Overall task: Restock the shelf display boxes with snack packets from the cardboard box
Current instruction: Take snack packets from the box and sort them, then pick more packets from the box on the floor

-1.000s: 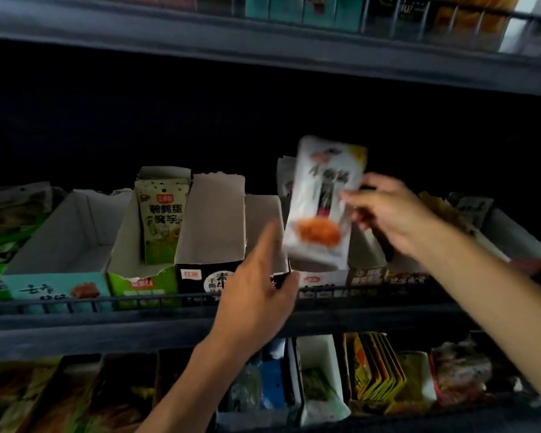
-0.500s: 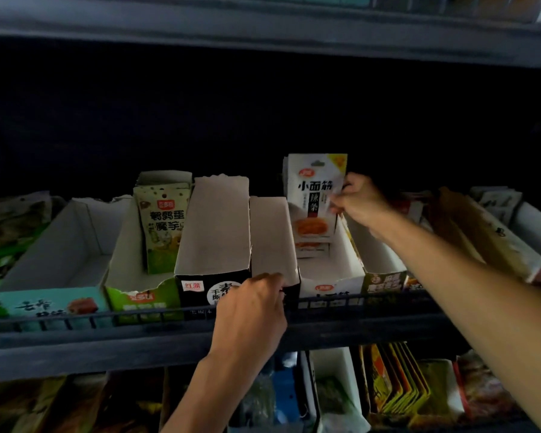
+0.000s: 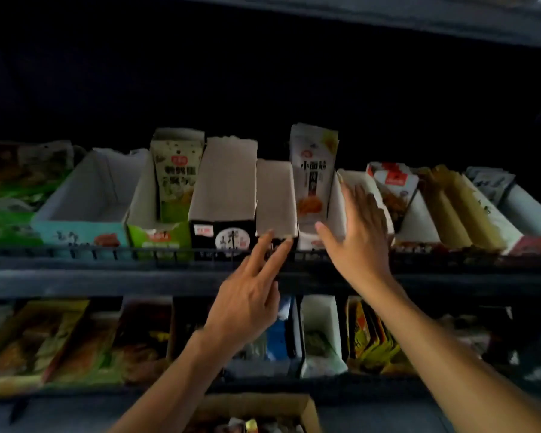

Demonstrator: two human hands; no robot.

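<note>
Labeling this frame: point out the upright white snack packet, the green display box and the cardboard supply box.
white snack packet [image 3: 313, 170], head view, on its printed front, mid-height.
green display box [image 3: 158, 237], head view, on its green front panel.
cardboard supply box [image 3: 311, 409], head view, on its right rim, bottom of frame.

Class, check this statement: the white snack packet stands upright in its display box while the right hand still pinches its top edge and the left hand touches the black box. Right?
Not quite. The head view shows the right hand open and off the white snack packet, fingers spread beside its display box. The packet does stand upright, and the left hand touches the black box.
</note>
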